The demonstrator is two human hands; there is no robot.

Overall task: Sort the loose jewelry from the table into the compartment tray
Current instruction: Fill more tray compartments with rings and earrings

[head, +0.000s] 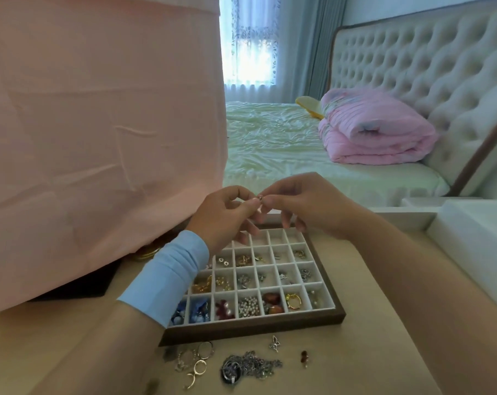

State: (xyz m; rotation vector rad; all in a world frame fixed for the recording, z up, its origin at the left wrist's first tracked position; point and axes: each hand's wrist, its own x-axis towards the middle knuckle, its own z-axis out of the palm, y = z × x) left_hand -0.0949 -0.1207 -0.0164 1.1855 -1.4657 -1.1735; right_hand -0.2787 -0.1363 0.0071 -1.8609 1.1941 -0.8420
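Above the tray's far rows: the left hand (224,215) and the right hand (307,206) meet fingertip to fingertip. Each pinches the same small piece (260,198) between thumb and forefinger, with the other fingers loosely curled.
Task's thing: the small piece hangs in the air over the compartment tray (253,327), touching only the fingers.
Unsorted: a chain heap (250,366), some rings (196,363), a butterfly charm (275,343) and a red drop (305,357) lie on the surface (355,352), just in front of the tray's near rim.
Step in hand: probably checking or fastening the piece before it goes into a cell.
Doing it well: keep the piece over the tray, so a slip lands in a cell and not on the surface. Loosen one pinch only once the other holds firm. Pick a cell with like pieces, or an empty far one, and lower close before letting go, since so small a thing would likely bounce.
Hard to make out: the piece shows only as a dark reddish speck, so its kind cannot be told.
Hidden: the blue sleeve (170,275) covers the tray's left cells and fingers mask part of the far row. A pink cloth (99,138) hides the surface's left side, and something golden under its hem cannot be identified.
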